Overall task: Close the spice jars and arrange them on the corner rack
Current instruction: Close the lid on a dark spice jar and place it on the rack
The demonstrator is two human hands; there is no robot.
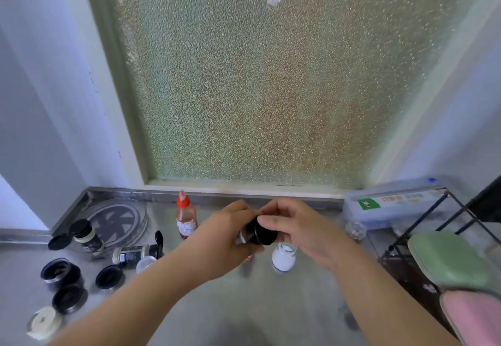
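A small spice jar [242,238] hangs above the steel counter [271,305], gripped by my left hand [222,240]. My right hand [295,226] pinches its black lid [261,233] on the jar's mouth. To the left, a labelled jar with an open flip lid [86,236] stands and another such jar [135,255] lies on its side. Several black lids and jars [61,271] sit at the near left. A white jar [283,257] stands below my right hand. The black wire corner rack [423,223] is at the right.
A red-capped sauce bottle [185,217] stands near the back edge. A round glass lid [116,219] lies at the back left. A small clear cup [355,230] and a boxed roll [393,202] are by the rack. Green [450,261] and pink pads [477,318] lie right.
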